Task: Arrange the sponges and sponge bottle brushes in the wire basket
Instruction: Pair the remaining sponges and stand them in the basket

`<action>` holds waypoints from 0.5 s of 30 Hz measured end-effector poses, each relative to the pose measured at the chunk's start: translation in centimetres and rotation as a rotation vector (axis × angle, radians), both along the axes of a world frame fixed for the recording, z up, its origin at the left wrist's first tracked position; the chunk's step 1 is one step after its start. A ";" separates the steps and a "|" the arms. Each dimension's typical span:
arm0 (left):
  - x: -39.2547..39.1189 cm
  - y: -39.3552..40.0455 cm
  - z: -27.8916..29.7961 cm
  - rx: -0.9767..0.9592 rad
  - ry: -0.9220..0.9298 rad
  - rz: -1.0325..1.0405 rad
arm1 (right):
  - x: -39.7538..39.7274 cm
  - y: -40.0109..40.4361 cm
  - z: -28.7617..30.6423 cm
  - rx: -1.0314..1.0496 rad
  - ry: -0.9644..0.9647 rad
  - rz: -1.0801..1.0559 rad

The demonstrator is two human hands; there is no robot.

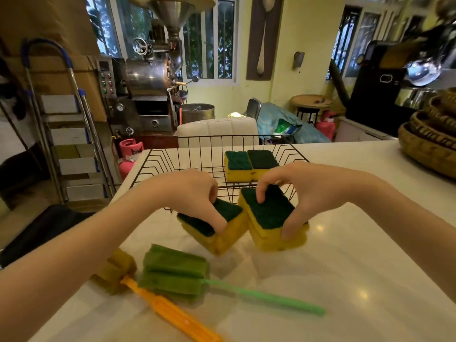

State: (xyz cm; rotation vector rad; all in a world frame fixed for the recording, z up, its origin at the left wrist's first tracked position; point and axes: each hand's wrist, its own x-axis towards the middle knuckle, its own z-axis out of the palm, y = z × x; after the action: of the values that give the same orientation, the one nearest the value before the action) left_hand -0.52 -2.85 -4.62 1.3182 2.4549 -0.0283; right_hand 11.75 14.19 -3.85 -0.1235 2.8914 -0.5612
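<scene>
On a pale worktop [333, 243], I am pinching a sponge in each of my hands: left hand [195, 193] on the left sponge [222, 225], right hand [308, 191] on the right sponge [274, 218], just short of the wire basket [172, 159]. They are looking light and squashy, so gripping the sides suits.

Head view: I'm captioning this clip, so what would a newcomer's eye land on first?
Two hands at centre, the left and the right, each gripping a yellow-and-green sponge, one beside the other, just in front of the wire basket. Two more sponges already sit inside it. Two bottle brushes, green and orange, lie nearer on the counter.
</scene>
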 end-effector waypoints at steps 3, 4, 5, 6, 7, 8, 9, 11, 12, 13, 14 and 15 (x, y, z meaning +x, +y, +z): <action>-0.2 -0.8 2.6 0.092 -0.013 -0.007 | -0.1 0.4 3.2 -0.065 0.015 0.039; -0.4 -1.0 3.4 0.127 -0.003 -0.006 | -0.3 0.6 4.1 -0.082 0.023 0.049; -0.6 -1.2 4.2 0.163 0.014 -0.003 | -0.7 0.7 5.0 -0.093 0.032 0.053; -1.0 -1.2 5.0 0.199 0.037 0.001 | -1.1 0.9 5.8 -0.099 0.047 0.055; -1.4 -1.3 5.6 0.233 0.066 0.004 | -1.7 1.1 6.4 -0.100 0.067 0.058; -2.0 -1.3 6.2 0.261 0.094 0.010 | -2.4 1.3 7.0 -0.101 0.088 0.062; -2.6 -1.2 6.6 0.286 0.118 0.018 | -3.1 1.4 7.4 -0.103 0.109 0.065; -4.2 -0.9 7.2 0.326 0.154 0.029 | -4.9 1.8 7.8 -0.107 0.138 0.071; -5.1 -0.7 7.3 0.339 0.166 0.032 | -5.8 2.0 7.9 -0.107 0.145 0.066; -6.0 -0.4 7.4 0.347 0.176 0.031 | -6.8 2.3 7.8 -0.107 0.147 0.062; -7.0 -0.1 7.3 0.345 0.184 0.027 | -7.8 2.5 7.8 -0.104 0.149 0.061; -7.9 0.2 7.2 0.341 0.190 0.018 | -8.8 2.8 7.7 -0.102 0.158 0.061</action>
State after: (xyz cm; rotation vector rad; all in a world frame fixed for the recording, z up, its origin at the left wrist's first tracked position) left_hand -8.45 -2.66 2.58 1.4902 2.7209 0.2957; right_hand 2.95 17.00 3.84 -0.2821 2.9980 -0.7181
